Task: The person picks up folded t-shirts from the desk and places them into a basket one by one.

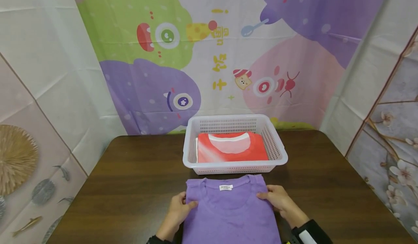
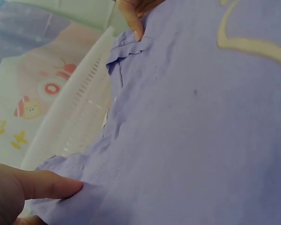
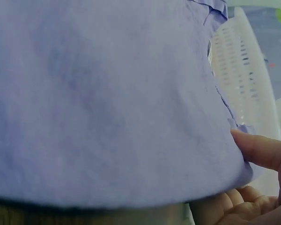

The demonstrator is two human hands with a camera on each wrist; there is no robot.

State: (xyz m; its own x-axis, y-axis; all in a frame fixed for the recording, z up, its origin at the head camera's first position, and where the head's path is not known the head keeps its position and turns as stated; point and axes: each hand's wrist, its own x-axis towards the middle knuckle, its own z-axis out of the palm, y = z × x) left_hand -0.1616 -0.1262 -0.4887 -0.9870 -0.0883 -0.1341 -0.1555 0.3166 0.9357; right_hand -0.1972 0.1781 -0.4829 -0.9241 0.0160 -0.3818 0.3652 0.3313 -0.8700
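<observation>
A purple T-shirt, its sides tucked in to a narrow shape, is held up at the front of the table with its neckline toward the back. My left hand pinches its left edge below the shoulder, thumb on top. On the other edge, my right hand grips the cloth the same way, its fingers underneath in the right wrist view. A white label shows inside the collar. Part of a cream print appears on the cloth in the left wrist view. The shirt's lower end is out of the head view.
Just beyond the shirt stands a white plastic basket with slotted walls. A folded red garment with a pink and white print lies inside it. The brown wooden table ends at a cartoon-print curtain.
</observation>
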